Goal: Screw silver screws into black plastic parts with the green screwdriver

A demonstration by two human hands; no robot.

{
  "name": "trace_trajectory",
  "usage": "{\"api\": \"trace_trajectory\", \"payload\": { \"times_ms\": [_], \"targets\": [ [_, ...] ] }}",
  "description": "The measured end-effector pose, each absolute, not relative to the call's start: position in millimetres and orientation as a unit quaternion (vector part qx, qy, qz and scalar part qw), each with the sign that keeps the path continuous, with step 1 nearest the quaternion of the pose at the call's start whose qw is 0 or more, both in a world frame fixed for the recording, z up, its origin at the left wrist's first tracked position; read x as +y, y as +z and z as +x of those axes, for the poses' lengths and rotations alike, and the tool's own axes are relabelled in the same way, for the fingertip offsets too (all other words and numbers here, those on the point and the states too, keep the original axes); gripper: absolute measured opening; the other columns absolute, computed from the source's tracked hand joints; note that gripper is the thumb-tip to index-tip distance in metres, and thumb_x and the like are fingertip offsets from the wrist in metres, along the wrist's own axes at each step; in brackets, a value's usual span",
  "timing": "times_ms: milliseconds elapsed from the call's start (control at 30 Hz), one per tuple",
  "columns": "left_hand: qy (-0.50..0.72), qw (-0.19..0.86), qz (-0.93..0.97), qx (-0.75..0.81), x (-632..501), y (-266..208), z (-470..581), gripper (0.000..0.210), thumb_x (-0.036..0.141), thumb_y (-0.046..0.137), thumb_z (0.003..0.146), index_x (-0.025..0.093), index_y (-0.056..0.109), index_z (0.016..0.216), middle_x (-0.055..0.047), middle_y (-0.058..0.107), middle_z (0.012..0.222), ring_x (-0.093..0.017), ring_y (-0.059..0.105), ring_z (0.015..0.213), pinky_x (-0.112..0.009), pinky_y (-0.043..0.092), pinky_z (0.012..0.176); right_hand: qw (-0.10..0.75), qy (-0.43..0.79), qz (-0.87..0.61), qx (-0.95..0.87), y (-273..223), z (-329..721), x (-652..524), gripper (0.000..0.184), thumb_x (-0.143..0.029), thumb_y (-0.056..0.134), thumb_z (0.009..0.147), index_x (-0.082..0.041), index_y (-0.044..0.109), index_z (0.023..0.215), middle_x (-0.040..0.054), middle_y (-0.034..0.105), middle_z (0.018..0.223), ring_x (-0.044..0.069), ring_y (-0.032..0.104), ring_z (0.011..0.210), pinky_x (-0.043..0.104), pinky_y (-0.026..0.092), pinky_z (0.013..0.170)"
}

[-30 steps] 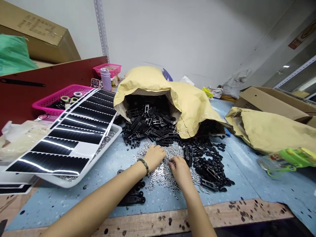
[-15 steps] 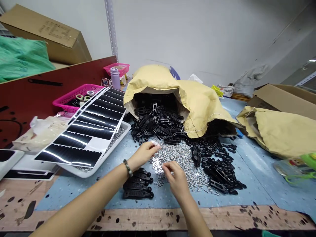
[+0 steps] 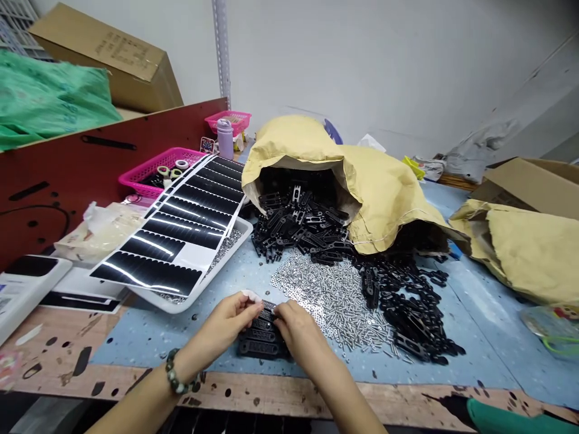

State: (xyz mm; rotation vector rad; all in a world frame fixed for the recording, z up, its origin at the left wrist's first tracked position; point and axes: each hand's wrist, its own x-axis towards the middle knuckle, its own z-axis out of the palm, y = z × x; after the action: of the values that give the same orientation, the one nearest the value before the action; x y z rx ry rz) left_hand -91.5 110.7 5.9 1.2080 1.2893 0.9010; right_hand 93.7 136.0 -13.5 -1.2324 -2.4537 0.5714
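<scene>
A blue mat (image 3: 136,340) lies on the table, and a strip of spotty wood (image 3: 235,392) shows along the front edge. A pale wall (image 3: 362,66) stands behind, with a red board (image 3: 167,135) on the left.

Half a second ago, both hands were by the nuts (image 3: 294,277). Now the left hand (image 3: 224,322) and the right hand (image 3: 301,328) are at the row of black parts (image 3: 260,348), near the front of the mat. The left thumb and first finger are bent close together, with something white at the fingertip; I can't tell if they pinch anything small. The right fingers curl over the far right end of the row, and I can't tell if they grip a part. The right hand hides some of that end.

The screws (image 3: 348,301) lie mixed in beside the nuts. Past them, a big black pile (image 3: 307,226) spills from a yellow sack (image 3: 294,138). On the left, shiny sheets (image 3: 194,211) cover much of a white tray (image 3: 174,306). A pink basket (image 3: 136,181) sits behind them, near a purple bottle (image 3: 225,140).
</scene>
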Motion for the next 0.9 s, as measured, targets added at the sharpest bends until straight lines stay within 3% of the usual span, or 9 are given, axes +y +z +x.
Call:
{"api": "trace_trajectory", "payload": {
  "times_ms": [133, 300, 467, 733, 900],
  "targets": [
    [0.361, 0.561, 0.518, 0.535, 95.7, 0.5, -91.2, 0.021, 0.038, 0.057, 0.080, 0.019, 0.062, 0.088, 0.001, 0.061, 0.077, -0.016, 0.054, 0.068, -0.027, 0.043, 0.063, 0.189, 0.195, -0.422, -0.865, -15.3, 96.0, 130.9, 0.011, -0.013, 0.053, 0.088, -0.022, 0.059, 0.085, 0.0031, 0.061, 0.087, 0.019, 0.059, 0.079, 0.028, 0.047, 0.068],
    [0.280, 0.509, 0.606, 0.543, 84.0, 0.5, -80.9, 0.020, 0.032, 0.051, 0.089, 0.022, 0.066, 0.096, -0.001, 0.067, 0.090, -0.018, 0.061, 0.080, -0.030, 0.048, 0.072, 0.284, 0.207, -0.470, -0.809, -16.2, 127.6, 138.1, 0.013, -0.022, 0.044, 0.094, -0.021, 0.057, 0.093, 0.0067, 0.059, 0.101, 0.017, 0.060, 0.087, 0.028, 0.050, 0.075],
    [0.242, 0.407, 0.679, 0.561, 82.9, -3.0, -67.2, 0.020, 0.026, 0.046, 0.093, 0.023, 0.066, 0.091, -0.001, 0.066, 0.091, -0.019, 0.061, 0.086, -0.034, 0.049, 0.077, 0.231, 0.052, -0.585, -0.776, -28.5, 174.1, 162.4, 0.014, -0.019, 0.046, 0.091, -0.017, 0.057, 0.099, 0.0108, 0.062, 0.100, 0.025, 0.057, 0.090, 0.037, 0.047, 0.078],
    [0.219, 0.277, 0.735, 0.579, 77.7, -10.0, -62.6, 0.025, 0.024, 0.038, 0.095, 0.021, 0.063, 0.099, -0.004, 0.059, 0.094, -0.020, 0.059, 0.082, -0.035, 0.051, 0.071, 0.196, 0.024, -0.605, -0.771, -36.5, 185.2, 177.4, 0.013, -0.013, 0.051, 0.087, -0.020, 0.060, 0.080, 0.0065, 0.063, 0.083, 0.024, 0.055, 0.080, 0.034, 0.041, 0.074],
    [0.204, 0.236, 0.763, 0.567, 75.5, -10.4, -62.7, 0.029, 0.024, 0.033, 0.097, 0.018, 0.061, 0.100, -0.005, 0.058, 0.095, -0.020, 0.059, 0.082, -0.035, 0.052, 0.072, 0.219, 0.016, -0.602, -0.767, -32.4, 186.7, 175.6, 0.012, -0.016, 0.047, 0.091, -0.019, 0.057, 0.086, 0.0059, 0.062, 0.088, 0.022, 0.054, 0.084, 0.032, 0.039, 0.077]
  ]
}}
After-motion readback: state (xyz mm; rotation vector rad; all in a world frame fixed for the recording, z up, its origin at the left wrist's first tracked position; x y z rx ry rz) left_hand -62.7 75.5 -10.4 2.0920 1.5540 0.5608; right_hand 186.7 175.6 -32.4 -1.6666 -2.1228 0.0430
